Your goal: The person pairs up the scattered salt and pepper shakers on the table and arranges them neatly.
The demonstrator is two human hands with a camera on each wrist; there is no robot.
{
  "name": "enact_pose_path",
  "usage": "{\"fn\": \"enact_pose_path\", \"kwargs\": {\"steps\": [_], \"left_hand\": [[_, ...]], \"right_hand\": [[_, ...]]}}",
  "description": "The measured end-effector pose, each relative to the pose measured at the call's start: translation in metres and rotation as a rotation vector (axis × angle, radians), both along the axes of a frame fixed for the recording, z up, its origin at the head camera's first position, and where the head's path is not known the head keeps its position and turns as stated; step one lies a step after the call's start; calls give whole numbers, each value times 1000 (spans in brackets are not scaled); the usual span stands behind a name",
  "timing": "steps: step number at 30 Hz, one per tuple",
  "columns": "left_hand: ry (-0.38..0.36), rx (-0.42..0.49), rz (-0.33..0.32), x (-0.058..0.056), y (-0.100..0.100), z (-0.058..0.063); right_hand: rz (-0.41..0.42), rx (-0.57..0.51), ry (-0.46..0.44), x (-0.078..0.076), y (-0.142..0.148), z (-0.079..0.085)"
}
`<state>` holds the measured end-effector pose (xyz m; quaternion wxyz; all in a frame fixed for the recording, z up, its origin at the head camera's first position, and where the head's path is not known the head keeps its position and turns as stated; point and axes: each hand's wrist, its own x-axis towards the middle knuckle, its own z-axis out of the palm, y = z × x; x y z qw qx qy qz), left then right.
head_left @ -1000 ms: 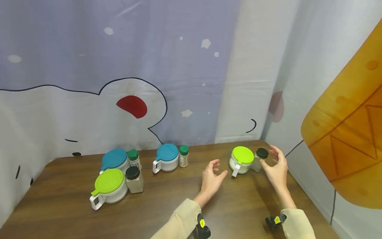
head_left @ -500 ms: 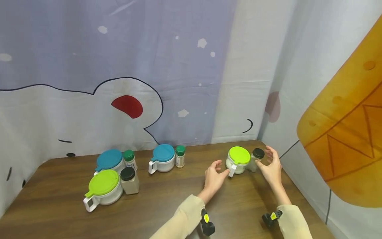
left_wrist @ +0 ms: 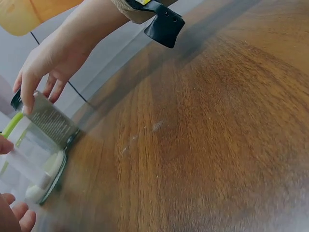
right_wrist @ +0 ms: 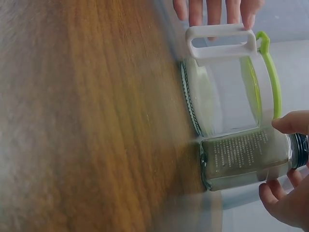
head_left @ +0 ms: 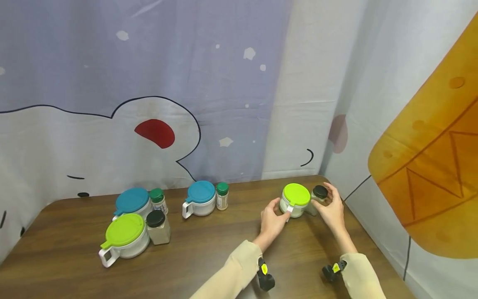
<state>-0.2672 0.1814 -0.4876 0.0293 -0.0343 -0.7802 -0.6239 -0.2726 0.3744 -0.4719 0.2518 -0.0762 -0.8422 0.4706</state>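
A clear glass jar with a lime-green lid [head_left: 296, 194] and a white handle [right_wrist: 219, 44] stands at the table's back right. Against its right side is a square glass spice jar [right_wrist: 241, 157] with a black lid [head_left: 320, 191], small print on its face. My right hand [head_left: 333, 209] holds the spice jar near its top, thumb on one side and fingertips on the other. My left hand [head_left: 272, 220] is at the lime-lidded jar's left, thumb by the handle. Its fingers [right_wrist: 214, 12] are extended behind the handle, not wrapped round it.
On the table's left stand a second lime-lidded jar [head_left: 125, 230], a blue-lidded jar [head_left: 132, 200], a black-lidded spice jar [head_left: 158, 227] and a green-capped bottle [head_left: 158, 201]. Another blue-lidded jar [head_left: 201, 192] and green-capped bottle [head_left: 222, 197] stand mid-back. Printed curtains border the table.
My left hand has moved right, up to the handle of the lime-lidded jar. The right hand has closed in around the black-lidded spice jar. The head view has shifted slightly right.
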Motion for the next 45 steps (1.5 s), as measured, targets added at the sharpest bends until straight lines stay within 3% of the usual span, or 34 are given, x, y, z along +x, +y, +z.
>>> {"fn": "enact_pose_path", "kwargs": {"steps": [6, 20, 28, 36, 42, 45], "left_hand": [[12, 20, -8, 2, 6, -1], [168, 29, -15, 4, 9, -5], [176, 92, -44, 3, 7, -8], [232, 65, -71, 2, 2, -12], [290, -41, 2, 0, -3, -15], [301, -52, 18, 0, -6, -15]], "right_hand": [[-2, 0, -5, 0, -2, 1], [4, -43, 4, -2, -5, 3], [-1, -26, -5, -1, -5, 2], [18, -31, -53, 0, -3, 1], [45, -45, -93, 1, -4, -1], [47, -42, -110, 3, -2, -3]]}}
